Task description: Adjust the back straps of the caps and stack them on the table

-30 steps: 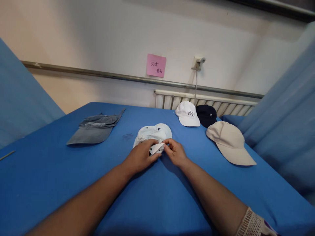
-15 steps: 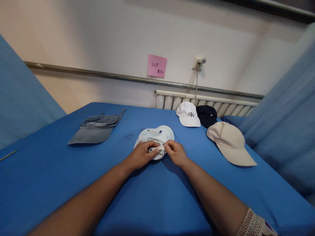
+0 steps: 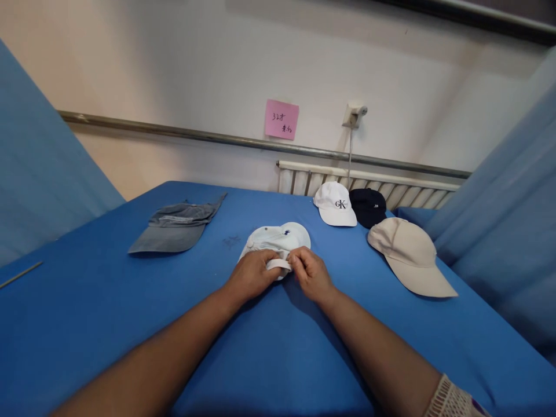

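Note:
A pale, near-white baseball cap (image 3: 271,234) with a small dark emblem lies on the blue-covered table (image 3: 260,359), its brim pointing away to the right. My left hand (image 3: 256,272) is closed on the cap's back strap, thumb on top. Pinched at the strap's right end are the fingers of my right hand (image 3: 309,271). A looped piece of the strap (image 3: 279,265) shows between the two hands. My fingertips hide the fastening and part of the cap's back edge.
To the left lies a grey cap (image 3: 176,231), with a thin stick (image 3: 21,274) further left. A white cap (image 3: 335,204), a navy cap (image 3: 368,207) and a beige cap (image 3: 410,255) sit at the right. Behind are a radiator (image 3: 299,176) and blue curtains (image 3: 512,191) at the sides.
The strap piece between my hands now forms a clearer loop, and my left thumb has shifted under it. Both hands stay at the cap. The whole view has shifted slightly.

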### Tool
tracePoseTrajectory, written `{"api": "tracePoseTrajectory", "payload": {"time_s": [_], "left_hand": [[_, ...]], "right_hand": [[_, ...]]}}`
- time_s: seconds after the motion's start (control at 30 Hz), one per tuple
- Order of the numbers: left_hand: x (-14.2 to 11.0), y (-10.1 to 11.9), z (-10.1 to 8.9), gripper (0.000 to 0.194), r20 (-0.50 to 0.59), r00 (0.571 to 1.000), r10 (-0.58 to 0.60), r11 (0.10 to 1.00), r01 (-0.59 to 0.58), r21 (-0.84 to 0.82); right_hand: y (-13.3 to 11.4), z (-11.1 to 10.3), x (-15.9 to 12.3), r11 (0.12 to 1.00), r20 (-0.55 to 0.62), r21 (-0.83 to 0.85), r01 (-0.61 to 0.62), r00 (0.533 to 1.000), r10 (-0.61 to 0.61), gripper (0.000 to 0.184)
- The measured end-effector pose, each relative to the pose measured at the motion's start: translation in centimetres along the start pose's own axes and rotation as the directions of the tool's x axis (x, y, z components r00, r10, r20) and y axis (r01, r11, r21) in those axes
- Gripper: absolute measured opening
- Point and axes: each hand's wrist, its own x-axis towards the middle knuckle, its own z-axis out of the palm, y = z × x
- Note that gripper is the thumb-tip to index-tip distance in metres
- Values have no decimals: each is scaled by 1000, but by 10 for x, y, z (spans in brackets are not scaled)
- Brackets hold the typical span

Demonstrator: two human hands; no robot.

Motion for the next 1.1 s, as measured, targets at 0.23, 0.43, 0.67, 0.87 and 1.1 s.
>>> {"api": "tracePoseTrajectory", "payload": {"time_s": [0.23,0.43,0.67,0.87,1.1], "left_hand": [[1,2,-8,25,97,993,-74,974,93,-206],[2,-5,-11,33,209,976,-53,924,128,-361],[0,-6,-6,26,141,989,-51,933,98,-346],[-2,-5,-4,22,89,992,85,986,-71,-151],[-6,-4,-5,19,58,978,199,970,-205,132]], "right_hand": [[14,1,-2,923,123,250,-292,955,269,18],[17,-1,1,915,134,277,-293,955,265,18],[20,-9,2,970,247,166,-179,960,135,19],[20,-12,3,993,258,40,-115,961,101,6],[6,-16,7,969,81,-226,-95,990,116,10]]}}
